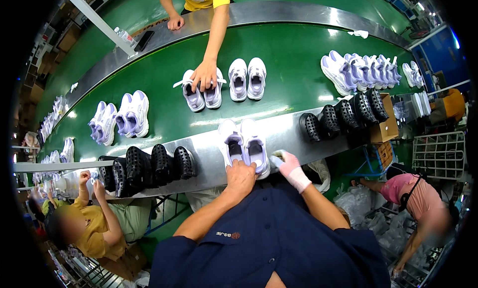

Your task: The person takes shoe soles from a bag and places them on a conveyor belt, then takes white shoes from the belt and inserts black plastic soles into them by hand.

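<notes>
A pair of white and lavender sneakers stands on the metal ledge right before me, toes pointing away: a left sneaker (231, 142) and a right sneaker (255, 144). My bare left hand (241, 179) is closed over the heel collar of the left sneaker, its fingertips at the opening and close to the right sneaker's heel. My right hand (293, 171), in a pale pink and white glove, is beside the right sneaker's heel. Its fingers stretch toward the shoe, and I see nothing in them. Whether they touch the shoe is hard to tell.
Black perforated shoe-shaped forms (138, 168) line the ledge at left, with more forms (343, 116) at right by a cardboard box (384, 119). Sneaker pairs (132, 113) stand on the green belt (289, 78). Across it, a co-worker's hand (205, 74) touches another pair. People work at both sides.
</notes>
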Available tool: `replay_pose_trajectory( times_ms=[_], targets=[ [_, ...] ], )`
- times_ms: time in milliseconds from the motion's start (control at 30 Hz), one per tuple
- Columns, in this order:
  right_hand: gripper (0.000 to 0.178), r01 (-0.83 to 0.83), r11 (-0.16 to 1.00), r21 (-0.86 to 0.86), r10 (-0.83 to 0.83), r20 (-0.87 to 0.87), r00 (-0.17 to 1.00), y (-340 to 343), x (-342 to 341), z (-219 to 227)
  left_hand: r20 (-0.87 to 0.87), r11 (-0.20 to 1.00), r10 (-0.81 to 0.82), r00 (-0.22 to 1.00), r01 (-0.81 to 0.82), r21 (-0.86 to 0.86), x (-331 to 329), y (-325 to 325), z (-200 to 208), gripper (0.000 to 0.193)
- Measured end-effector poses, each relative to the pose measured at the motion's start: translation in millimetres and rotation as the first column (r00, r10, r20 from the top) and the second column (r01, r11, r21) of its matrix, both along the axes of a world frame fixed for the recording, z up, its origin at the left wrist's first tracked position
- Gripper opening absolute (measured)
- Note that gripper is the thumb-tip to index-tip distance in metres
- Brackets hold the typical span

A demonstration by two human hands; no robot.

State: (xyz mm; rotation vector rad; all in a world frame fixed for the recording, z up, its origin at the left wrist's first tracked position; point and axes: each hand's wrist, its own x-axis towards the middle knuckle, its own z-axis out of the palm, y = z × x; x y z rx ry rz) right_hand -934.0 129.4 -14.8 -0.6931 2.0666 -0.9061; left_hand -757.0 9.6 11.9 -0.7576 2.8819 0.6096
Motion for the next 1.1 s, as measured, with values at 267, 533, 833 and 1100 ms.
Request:
replay_pose_trajectory(
  times_ms=[267, 533, 833, 1100],
  targets=[
    [0.023, 0.379, 0.924, -0.055, -0.370, 0.129, 0.920, 103, -19, 53, -0.308, 0.978, -0.201, 0.930, 0.171, -0.122, -125, -48, 42, 0.019],
    [0.020, 0.567, 0.823, 0.016, -0.560, 0.179, 0.809, 164, 4, 70, -0.225, 0.970, -0.226, 0.948, 0.198, -0.143, -310, -96, -2, 0.034],
    [0.027, 0.686, 0.724, 0.075, -0.674, 0.293, 0.679, 202, -3, 62, -0.003, 0.985, -0.090, 0.996, 0.089, -0.148, -330, -125, -93, 0.038],
    [0.021, 0.547, 0.835, 0.057, -0.545, 0.223, 0.808, 172, -43, 68, -0.013, 0.978, 0.195, 0.981, -0.195, -0.079, -275, -186, -72, 0.046]
  ],
)
